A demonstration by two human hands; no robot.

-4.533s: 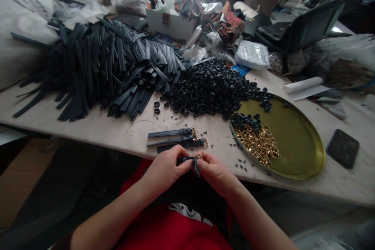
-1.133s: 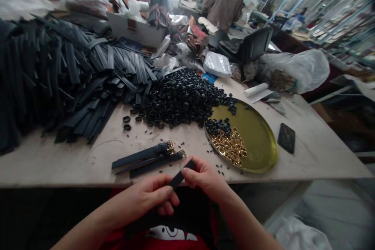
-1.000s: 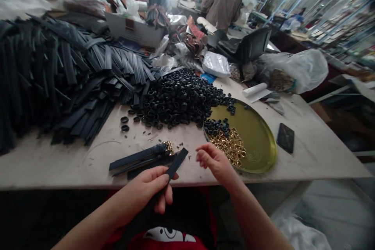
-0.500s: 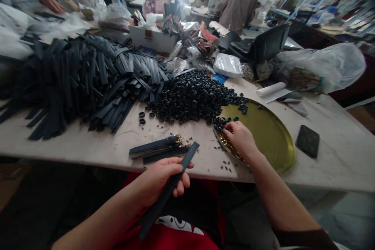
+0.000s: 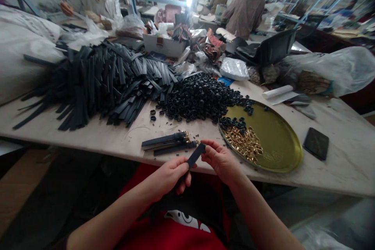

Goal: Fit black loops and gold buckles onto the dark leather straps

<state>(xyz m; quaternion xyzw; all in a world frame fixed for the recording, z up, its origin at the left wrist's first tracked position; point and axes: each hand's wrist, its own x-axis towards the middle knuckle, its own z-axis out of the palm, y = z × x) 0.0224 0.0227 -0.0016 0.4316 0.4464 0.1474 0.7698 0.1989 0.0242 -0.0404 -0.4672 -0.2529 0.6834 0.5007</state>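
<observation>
Having quit the tray (image 5: 281, 133), right hand (image 5: 224, 163), grip unclear, touches the strap (image 5: 195, 157) pinched in left hand (image 5: 172, 172)

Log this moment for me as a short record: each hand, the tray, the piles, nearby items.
Left hand: grips a black strip, angled up to the right
Right hand: fingertips at the strip's upper end; whether they pinch a small part is unclear
Tray: gold-coloured buckles and small black loops toward its left side
Piles: strip pile at left, loop pile beside it
Nearby: straps with gold-coloured ends just beyond the hands; dark phone-like slab right of tray
</observation>
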